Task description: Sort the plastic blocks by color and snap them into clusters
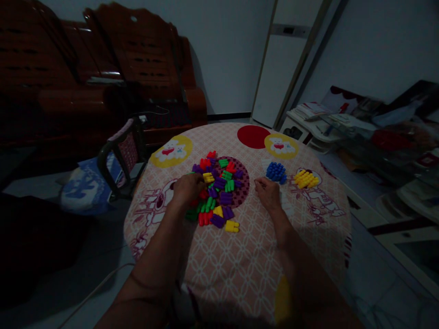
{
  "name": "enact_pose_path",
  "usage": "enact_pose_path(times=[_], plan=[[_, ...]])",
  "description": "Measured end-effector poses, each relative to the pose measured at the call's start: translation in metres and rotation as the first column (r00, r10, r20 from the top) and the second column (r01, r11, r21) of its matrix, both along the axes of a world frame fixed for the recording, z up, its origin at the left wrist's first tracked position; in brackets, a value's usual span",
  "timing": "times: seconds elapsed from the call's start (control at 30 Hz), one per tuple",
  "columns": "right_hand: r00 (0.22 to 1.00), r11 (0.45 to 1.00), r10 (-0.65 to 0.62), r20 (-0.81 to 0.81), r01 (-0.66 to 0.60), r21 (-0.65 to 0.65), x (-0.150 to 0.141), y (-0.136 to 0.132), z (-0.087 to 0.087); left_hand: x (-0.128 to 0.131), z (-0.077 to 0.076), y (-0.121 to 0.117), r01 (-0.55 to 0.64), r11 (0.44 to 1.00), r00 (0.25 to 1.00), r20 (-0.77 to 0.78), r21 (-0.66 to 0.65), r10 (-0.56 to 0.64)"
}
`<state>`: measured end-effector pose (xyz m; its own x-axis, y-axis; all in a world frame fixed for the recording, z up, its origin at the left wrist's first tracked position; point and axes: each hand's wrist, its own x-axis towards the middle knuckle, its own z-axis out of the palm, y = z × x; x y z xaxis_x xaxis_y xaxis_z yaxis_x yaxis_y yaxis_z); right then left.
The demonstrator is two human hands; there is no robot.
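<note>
A heap of small plastic building pieces point(219, 187) in red, green, purple and yellow lies in the middle of a round table point(240, 260) with a pink patterned cloth. My left hand point(187, 188) rests on the left edge of the heap, fingers curled round a yellow piece. My right hand point(268, 192) lies to the right of the heap, fingers closed in a loose fist; what it holds, if anything, is hidden. A sorted group of blue pieces point(276, 172) sits just beyond my right hand. A sorted group of yellow pieces point(306, 178) lies further right.
A chair point(120, 155) with a cushion stands at the table's left. A dark wooden sofa point(85, 82) fills the back left. Shelves with papers and clutter point(360, 123) run along the right. A white door point(284, 64) is behind the table.
</note>
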<state>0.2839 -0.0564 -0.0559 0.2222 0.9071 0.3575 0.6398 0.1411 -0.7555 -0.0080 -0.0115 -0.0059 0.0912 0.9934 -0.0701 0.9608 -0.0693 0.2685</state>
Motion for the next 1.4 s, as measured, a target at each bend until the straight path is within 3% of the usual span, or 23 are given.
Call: enact_pose_path(times=[0.37, 0.53, 0.63, 0.77, 0.87, 1.0, 1.07, 1.17, 1.3, 1.4], plan=[[0.998, 0.999, 0.014, 0.055, -0.016, 0.038, -0.004, -0.001, 0.002, 0.033, -0.02, 0.021, 0.012, 0.992, 0.988, 0.153, 0.123, -0.031], [1.0, 0.997, 0.026, -0.003, -0.025, 0.079, -0.01, -0.002, 0.008, 0.038, -0.011, 0.022, -0.062, 0.955, 0.932, 0.36, 0.29, -0.049], [0.985, 0.984, 0.127, -0.114, -0.11, 0.141, -0.021, -0.005, 0.015, 0.052, 0.002, 0.01, -0.136, 0.928, 0.797, 0.595, 0.347, -0.106], [0.87, 0.963, 0.269, -0.413, -0.242, 0.116, -0.034, -0.007, 0.023, 0.084, 0.009, -0.01, 0.006, 0.981, 0.438, 0.881, 0.194, -0.177], [0.74, 0.951, 0.288, -0.608, -0.296, 0.09, -0.033, -0.005, 0.026, 0.1, 0.005, -0.019, 0.083, 0.995, 0.233, 0.97, 0.048, -0.066], [0.587, 0.915, 0.315, -0.746, -0.395, 0.076, -0.026, -0.005, 0.033, 0.104, 0.001, -0.02, 0.204, 0.967, 0.04, 0.989, -0.15, 0.145], [0.535, 0.892, 0.33, -0.778, -0.447, 0.071, -0.025, -0.007, 0.035, 0.104, -0.001, -0.021, 0.263, 0.939, -0.012, 0.973, -0.22, 0.232], [0.526, 0.88, 0.332, -0.783, -0.472, 0.056, -0.027, -0.009, 0.037, 0.106, -0.004, -0.024, 0.322, 0.901, -0.039, 0.947, -0.289, 0.318], [0.574, 0.905, 0.311, -0.758, -0.423, 0.051, -0.02, -0.012, 0.044, 0.111, -0.005, -0.028, 0.343, 0.887, -0.036, 0.939, -0.31, 0.342], [0.651, 0.962, 0.244, -0.718, -0.258, 0.093, 0.006, -0.015, 0.055, 0.11, -0.005, -0.03, 0.328, 0.896, -0.012, 0.947, -0.301, 0.322]])
